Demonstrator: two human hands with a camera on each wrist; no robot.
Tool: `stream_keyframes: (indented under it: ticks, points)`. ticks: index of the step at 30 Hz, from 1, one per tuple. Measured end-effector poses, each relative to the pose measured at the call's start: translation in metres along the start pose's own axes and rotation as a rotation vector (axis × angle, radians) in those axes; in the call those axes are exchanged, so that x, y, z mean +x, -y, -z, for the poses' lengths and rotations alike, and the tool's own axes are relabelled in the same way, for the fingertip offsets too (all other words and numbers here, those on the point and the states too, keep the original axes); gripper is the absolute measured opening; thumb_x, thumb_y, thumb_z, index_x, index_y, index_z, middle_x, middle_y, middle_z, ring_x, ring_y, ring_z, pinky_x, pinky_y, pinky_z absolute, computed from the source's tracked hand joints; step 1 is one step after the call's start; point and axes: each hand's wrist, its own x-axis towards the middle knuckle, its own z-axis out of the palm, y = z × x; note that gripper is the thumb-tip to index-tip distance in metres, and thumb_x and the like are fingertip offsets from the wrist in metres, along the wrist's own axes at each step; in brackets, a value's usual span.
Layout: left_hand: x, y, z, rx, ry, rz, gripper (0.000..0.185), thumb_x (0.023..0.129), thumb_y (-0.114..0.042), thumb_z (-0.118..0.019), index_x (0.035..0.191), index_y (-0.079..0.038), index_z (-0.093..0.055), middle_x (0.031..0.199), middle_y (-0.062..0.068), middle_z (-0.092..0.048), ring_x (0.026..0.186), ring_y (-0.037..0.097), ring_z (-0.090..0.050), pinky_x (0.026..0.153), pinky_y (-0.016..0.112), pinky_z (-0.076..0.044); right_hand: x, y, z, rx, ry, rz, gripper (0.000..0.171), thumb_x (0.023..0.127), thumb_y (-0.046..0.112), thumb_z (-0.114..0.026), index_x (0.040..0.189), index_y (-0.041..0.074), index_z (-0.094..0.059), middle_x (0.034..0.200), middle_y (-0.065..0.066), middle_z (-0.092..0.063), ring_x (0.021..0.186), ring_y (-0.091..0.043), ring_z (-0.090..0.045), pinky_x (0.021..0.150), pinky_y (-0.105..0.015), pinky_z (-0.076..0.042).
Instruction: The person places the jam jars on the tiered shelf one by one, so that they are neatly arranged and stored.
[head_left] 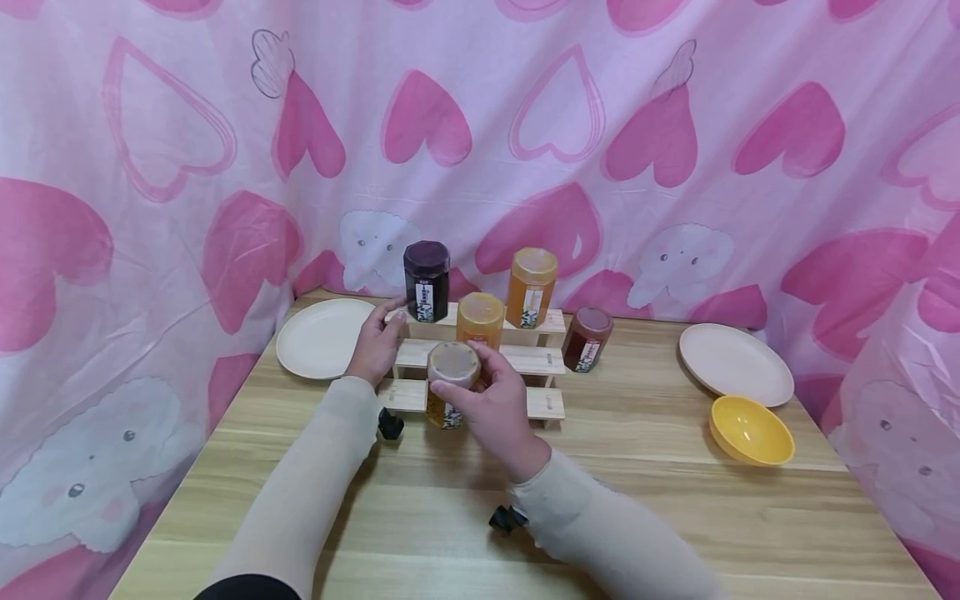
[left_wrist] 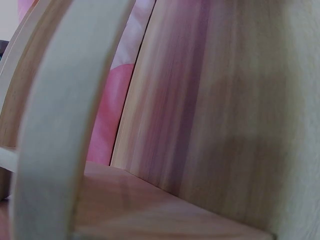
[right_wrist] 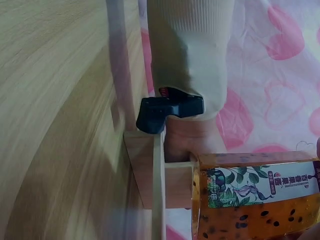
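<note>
The right hand (head_left: 495, 400) grips the jar (head_left: 452, 392) from above on the rack's (head_left: 547, 403) lowest step.

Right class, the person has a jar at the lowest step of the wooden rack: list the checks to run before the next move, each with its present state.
1. Right hand grips the speckled jar from above: ok.
2. Left hand steadies the rack: ok.
3. Jar fully seated on the lowest step: cannot tell.
4. Orange jar directly behind, apart from the fingers: cannot tell.
5. Lid tight: cannot tell.
</note>
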Motion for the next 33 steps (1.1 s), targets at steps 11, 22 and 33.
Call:
stream_keyframes:
  ticks: [11, 22, 33]
  points:
    - [0.002, -0.003, 0.003, 0.015, 0.031, 0.054, 0.045, 0.114, -0.031, -0.046, 0.157, -0.018, -0.050, 0.130, 0.009, -0.055, 0.094, 0.025, -0.053, 0.076, 0.021, -0.045, 0.005, -0.004, -0.026, -0.054, -0.011, 0.022, 0.070, 0.077, 0.020, -0.097, 0.139, 0.014, -0.065, 0.131, -0.003, -0.068, 0.121, -0.021, -0.065, 0.103, -0.040, -0.056]
    - [0.001, -0.002, 0.002, 0.018, 0.017, 0.036, 0.042, 0.113, -0.032, -0.048, 0.154, -0.022, -0.053, 0.099, 0.004, -0.055, 0.081, 0.015, -0.052, 0.073, 0.022, -0.045, 0.014, -0.018, -0.043, -0.129, -0.096, 0.042, 0.068, 0.077, 0.026, -0.098, 0.136, 0.016, -0.066, 0.130, -0.002, -0.069, 0.117, -0.020, -0.067, 0.102, -0.043, -0.057]
    - [0.000, -0.005, 0.003, 0.013, 0.028, 0.067, 0.046, 0.113, -0.035, -0.049, 0.157, -0.022, -0.051, 0.138, 0.014, -0.055, 0.113, 0.028, -0.057, 0.092, 0.031, -0.047, 0.017, -0.026, -0.057, -0.180, -0.153, 0.092, 0.069, 0.076, 0.029, -0.098, 0.133, 0.012, -0.064, 0.127, -0.003, -0.068, 0.114, -0.019, -0.067, 0.100, -0.041, -0.058]
